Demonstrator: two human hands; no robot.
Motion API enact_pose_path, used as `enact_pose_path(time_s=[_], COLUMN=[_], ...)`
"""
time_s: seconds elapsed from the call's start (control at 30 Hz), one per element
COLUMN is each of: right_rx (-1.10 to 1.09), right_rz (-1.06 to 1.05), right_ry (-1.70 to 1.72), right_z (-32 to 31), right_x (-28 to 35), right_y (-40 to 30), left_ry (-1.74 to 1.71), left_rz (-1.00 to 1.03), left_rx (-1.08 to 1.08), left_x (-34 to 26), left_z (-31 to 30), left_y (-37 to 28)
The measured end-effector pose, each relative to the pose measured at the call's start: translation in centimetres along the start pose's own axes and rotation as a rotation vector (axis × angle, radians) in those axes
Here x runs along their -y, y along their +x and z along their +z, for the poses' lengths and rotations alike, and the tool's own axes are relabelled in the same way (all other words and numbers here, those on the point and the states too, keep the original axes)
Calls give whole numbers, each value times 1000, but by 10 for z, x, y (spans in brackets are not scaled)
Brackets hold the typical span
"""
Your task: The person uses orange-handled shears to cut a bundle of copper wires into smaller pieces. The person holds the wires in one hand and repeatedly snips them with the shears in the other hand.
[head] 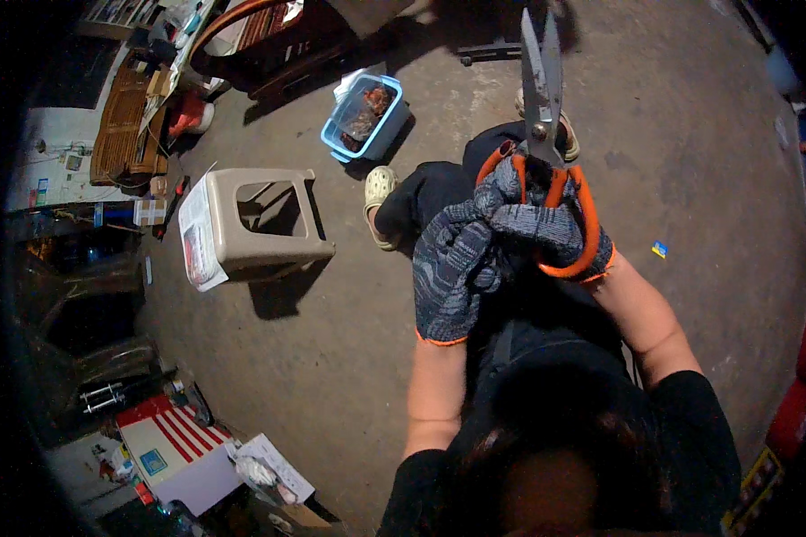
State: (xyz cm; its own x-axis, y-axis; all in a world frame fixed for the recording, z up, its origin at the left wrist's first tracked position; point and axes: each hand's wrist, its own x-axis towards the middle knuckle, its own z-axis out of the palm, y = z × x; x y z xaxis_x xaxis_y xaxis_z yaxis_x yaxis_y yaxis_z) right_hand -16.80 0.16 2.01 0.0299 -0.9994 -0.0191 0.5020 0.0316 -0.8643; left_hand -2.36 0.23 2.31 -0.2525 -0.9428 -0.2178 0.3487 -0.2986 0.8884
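Note:
A large pair of scissors with orange handles points away from me, its metal blades slightly apart. My right hand, in a grey knit glove with an orange cuff, grips the scissors with its fingers through the handle loops. Close against it is my left hand, gloved the same way, with its fingers curled. The left fingertips meet the right glove near the handles; whether they pinch anything there is hidden. Both hands are above my dark trousers.
A beige plastic stool with printed paper on one side stands left on the concrete floor. Beyond it sits a blue-rimmed plastic tub holding reddish-brown contents. Wooden furniture is at the far left; a striped box lies near left.

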Motion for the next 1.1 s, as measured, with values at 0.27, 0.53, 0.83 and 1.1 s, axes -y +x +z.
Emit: enact_pose_path(time_s=[0.27, 0.53, 0.83, 1.1], right_rx=[-50, -166, -181, -165], right_rz=[-58, -174, -134, -151], right_ry=[29, 30, -317, -268], right_z=[-7, -3, -6, 0], right_x=[-11, -18, -14, -8], right_y=[1, -2, -9, -15], left_ry=[412, 518, 662, 513], left_rz=[204, 304, 637, 381], left_rx=[-46, -40, -137, -158], left_x=[-1, 0, 14, 13], left_z=[5, 4, 10, 10], left_y=[-7, -7, -9, -10])
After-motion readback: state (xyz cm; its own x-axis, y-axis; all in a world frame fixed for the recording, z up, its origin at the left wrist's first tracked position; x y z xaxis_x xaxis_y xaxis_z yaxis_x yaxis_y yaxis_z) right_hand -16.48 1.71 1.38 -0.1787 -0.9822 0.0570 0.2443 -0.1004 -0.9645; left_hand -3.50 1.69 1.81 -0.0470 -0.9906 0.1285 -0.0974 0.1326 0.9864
